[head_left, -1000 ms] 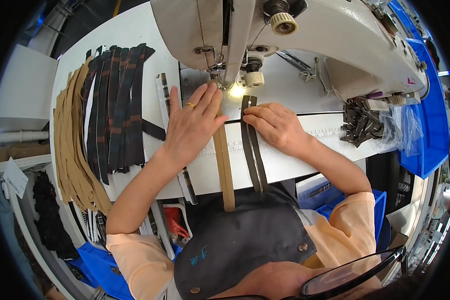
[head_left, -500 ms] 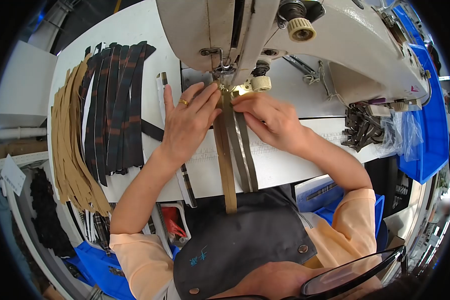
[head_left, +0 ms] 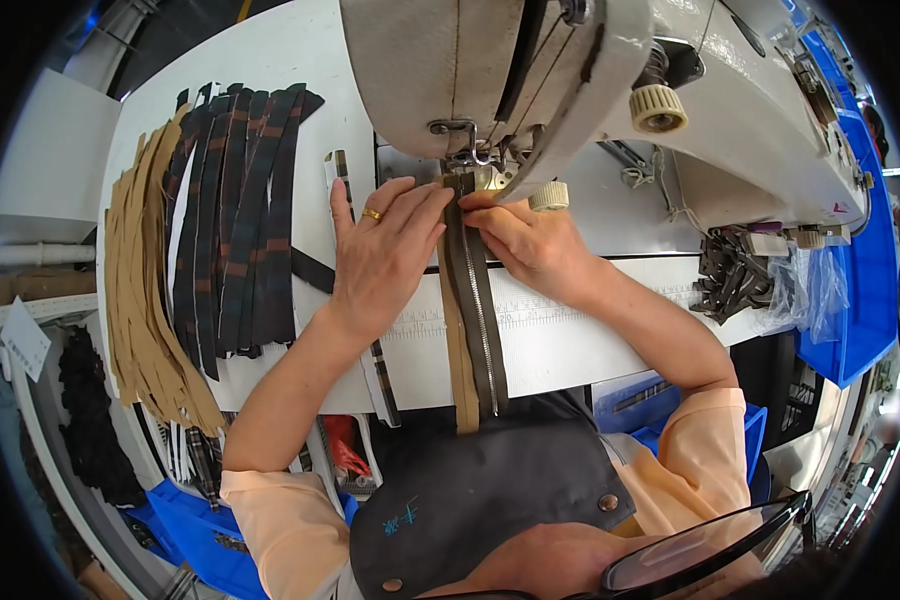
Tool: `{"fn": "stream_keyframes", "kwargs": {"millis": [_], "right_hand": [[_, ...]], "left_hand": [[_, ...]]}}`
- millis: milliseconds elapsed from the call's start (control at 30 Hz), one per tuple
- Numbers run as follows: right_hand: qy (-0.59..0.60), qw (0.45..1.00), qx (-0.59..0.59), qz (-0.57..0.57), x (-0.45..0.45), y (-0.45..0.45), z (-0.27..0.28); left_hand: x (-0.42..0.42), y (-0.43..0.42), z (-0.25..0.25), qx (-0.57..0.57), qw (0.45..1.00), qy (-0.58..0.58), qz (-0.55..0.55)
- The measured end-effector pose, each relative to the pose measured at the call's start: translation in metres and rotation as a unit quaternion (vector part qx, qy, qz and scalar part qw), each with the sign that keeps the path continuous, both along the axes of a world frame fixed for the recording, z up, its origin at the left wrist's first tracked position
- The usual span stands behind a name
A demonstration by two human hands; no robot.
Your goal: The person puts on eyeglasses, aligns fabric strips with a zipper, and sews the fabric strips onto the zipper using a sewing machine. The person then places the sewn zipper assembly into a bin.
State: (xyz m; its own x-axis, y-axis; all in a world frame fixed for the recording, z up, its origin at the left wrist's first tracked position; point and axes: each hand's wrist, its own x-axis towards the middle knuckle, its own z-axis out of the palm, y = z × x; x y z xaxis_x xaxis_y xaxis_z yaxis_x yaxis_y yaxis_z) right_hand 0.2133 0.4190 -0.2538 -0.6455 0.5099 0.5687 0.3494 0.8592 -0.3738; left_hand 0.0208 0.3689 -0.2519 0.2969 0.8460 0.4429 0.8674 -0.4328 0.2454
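Note:
A dark olive zipper (head_left: 484,330) with silvery teeth runs from the presser foot (head_left: 467,160) of the sewing machine down over the table's front edge. Under its left side lies a tan fabric strip (head_left: 459,375), partly covered. My left hand (head_left: 385,235), a ring on one finger, rests flat with fingers stretched, the tips touching the left edge of the zipper and strip just below the presser foot. On the other side, my right hand (head_left: 530,240) pinches the zipper's right edge between thumb and fingers. The strip's top end is hidden by the zipper and machine.
The white sewing machine (head_left: 710,110) fills the top right. Tan strips (head_left: 145,280) and dark plaid strips (head_left: 235,220) lie in bundles at left. A narrow plaid strip (head_left: 382,385) lies by my left arm. Small dark pieces (head_left: 735,270) are piled right, near a blue bin (head_left: 860,330).
The zipper has shifted left over the tan strip and now overlaps more of it. Both hands stay close to the presser foot. The whole view has shifted slightly.

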Motion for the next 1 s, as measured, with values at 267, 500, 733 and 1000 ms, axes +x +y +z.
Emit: {"fn": "stream_keyframes", "kwargs": {"millis": [267, 500, 733, 1000], "right_hand": [[-0.016, 1.000, 0.007, -0.002, -0.001, 0.002, -0.003], [-0.064, 0.998, -0.002, -0.013, 0.003, -0.008, 0.006], [-0.116, 0.990, 0.057, -0.062, -0.001, -0.013, 0.005], [-0.108, 0.989, 0.085, -0.052, -0.001, -0.011, 0.007]], "left_hand": [[-0.001, 0.001, -0.002, 0.014, 1.000, 0.003, -0.008], [-0.002, 0.002, 0.000, 0.014, 1.000, 0.002, -0.010], [-0.006, 0.003, -0.003, 0.027, 1.000, 0.003, -0.008], [-0.056, -0.026, 0.001, 0.031, 0.986, 0.156, 0.057]]}}
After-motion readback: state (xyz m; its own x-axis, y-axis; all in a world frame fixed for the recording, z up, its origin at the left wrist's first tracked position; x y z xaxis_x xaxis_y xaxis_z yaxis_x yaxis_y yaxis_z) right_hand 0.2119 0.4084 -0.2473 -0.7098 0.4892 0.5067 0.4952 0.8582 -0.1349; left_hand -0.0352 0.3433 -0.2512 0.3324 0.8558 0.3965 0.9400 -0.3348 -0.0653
